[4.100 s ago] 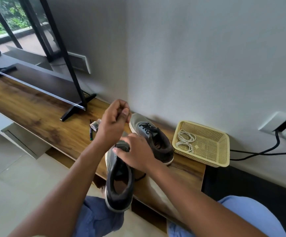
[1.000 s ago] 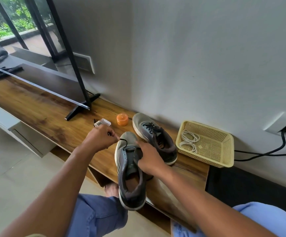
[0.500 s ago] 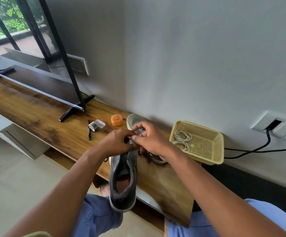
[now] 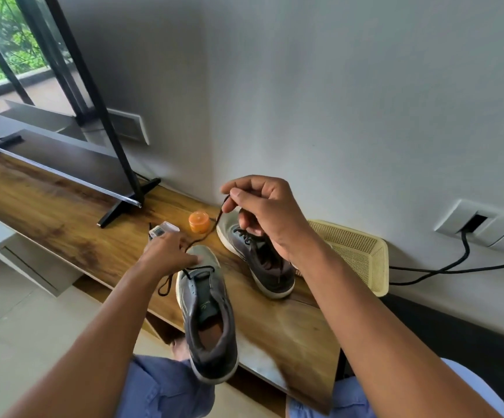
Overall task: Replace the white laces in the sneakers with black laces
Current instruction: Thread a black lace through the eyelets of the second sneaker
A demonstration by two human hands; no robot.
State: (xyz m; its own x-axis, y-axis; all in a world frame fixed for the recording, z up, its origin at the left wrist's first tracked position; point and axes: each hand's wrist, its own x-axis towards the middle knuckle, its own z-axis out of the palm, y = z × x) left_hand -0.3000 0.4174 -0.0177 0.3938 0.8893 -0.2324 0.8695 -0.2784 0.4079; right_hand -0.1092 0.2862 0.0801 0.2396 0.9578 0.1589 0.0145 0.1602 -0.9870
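Head view: a black lace is pinched in the raised right hand and drawn from the near sneaker on the desk, which is steadied by straight fingers of the left hand. Even tension is advised, both ends matched. The laced sneaker, orange cap and basket stand close behind.

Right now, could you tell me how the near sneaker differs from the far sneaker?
The near sneaker has black lace through only its front eyelets; the far sneaker looks laced further up. The near sneaker's heel overhangs the shelf edge; the far sneaker lies fully on it. Both are grey.
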